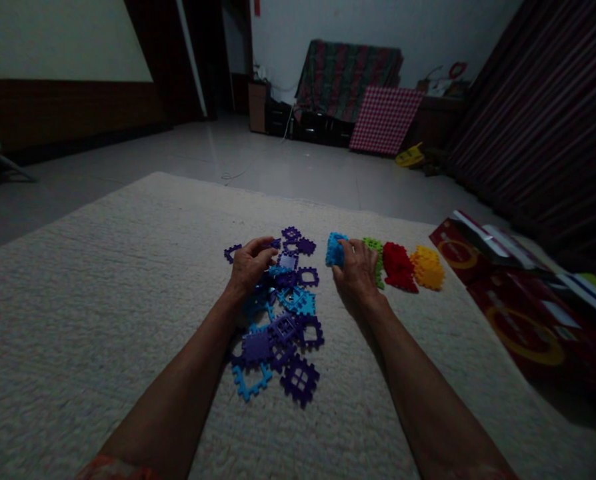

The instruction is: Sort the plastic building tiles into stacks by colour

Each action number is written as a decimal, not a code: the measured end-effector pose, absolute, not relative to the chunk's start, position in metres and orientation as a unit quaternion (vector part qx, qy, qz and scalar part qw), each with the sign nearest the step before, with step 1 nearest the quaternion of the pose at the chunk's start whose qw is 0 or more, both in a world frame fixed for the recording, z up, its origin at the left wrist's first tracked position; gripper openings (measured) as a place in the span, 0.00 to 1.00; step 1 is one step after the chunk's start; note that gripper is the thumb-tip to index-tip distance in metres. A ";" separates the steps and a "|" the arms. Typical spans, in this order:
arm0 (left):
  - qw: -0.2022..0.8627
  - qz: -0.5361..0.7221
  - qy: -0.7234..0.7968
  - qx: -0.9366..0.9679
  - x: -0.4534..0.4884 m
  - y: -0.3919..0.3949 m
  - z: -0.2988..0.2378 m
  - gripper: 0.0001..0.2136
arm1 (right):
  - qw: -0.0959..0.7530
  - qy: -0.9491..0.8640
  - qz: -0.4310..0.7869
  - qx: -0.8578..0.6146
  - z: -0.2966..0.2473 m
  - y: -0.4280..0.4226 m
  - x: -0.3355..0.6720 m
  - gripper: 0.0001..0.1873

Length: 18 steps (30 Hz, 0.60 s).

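Note:
Toothed plastic building tiles, purple and blue, lie in a loose heap on the pale mat (143,267). Over the heap's upper left side is my left hand (251,268), thumb and fingers bent towards each other. A bit of purple shows at its fingertips, but what they hold is unclear. A light blue tile (280,271) lies just below these fingers. My right hand (357,268) is closed on a small stack of blue tiles (335,249) on the mat. Beside that hand, partly covered by it, are green tiles (378,250). A purple window tile (301,380) lies nearest me.
Red tiles (399,268) and yellow tiles (429,268) sit in piles right of the green ones. Dark red boxes (518,313) stand along the mat's right edge. Beyond the mat, tiled floor (198,153) runs to a cloth-covered piece of furniture (348,77).

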<state>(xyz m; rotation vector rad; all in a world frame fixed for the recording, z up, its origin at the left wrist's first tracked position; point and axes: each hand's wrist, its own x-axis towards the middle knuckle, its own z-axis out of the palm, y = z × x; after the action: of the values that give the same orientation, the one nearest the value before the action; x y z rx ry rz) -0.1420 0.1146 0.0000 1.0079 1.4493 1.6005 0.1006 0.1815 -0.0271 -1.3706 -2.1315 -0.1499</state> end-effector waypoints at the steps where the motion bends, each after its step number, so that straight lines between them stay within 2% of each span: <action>1: 0.368 0.626 0.565 0.392 -0.142 0.115 0.000 0.19 | 0.298 -0.801 -0.052 -0.517 -0.028 0.182 0.101 0.32; 6: 0.352 0.633 0.571 0.385 -0.145 0.116 0.001 0.19 | 0.305 -0.800 -0.052 -0.514 -0.029 0.184 0.102 0.32; 10: 0.303 0.622 0.613 0.381 -0.155 0.118 -0.003 0.17 | 0.329 -0.815 -0.038 -0.476 -0.026 0.182 0.093 0.25; 15: 0.204 0.528 0.670 0.481 -0.163 0.118 -0.014 0.11 | 0.360 -0.852 0.105 -0.365 -0.030 0.167 0.065 0.13; 18: 0.193 0.492 0.655 0.540 -0.160 0.116 -0.017 0.10 | 0.329 -0.855 0.187 -0.354 -0.029 0.159 0.061 0.08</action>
<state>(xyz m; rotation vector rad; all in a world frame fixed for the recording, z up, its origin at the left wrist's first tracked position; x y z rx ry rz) -0.1598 0.1162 -0.0168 1.5144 1.8392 1.3807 0.0608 0.1595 -0.0286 -0.9255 -2.2385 0.4884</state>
